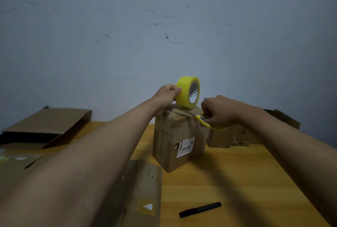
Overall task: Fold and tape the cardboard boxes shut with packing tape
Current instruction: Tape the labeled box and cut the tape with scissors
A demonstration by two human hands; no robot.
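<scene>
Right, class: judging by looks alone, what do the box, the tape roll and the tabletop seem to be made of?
Box: brown corrugated cardboard, matt, creased, with a paper label.
Tape roll: glossy, translucent yellowish plastic film, likely on a printed card core.
Tabletop: orange-toned wood or wood-look laminate; faint grain shows, but which one is unclear.

Makeshift packing room: scuffed wall

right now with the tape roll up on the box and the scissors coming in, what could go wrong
1. The scissors in the right hand point toward the left hand holding the tape roll; a slip could nick its fingers.
2. The box stands tall and neither hand pins it, so pulling the tape could tip or slide it.
3. The stretched tape strip may twist or stick to itself when cut, leaving a poor seal.
</scene>
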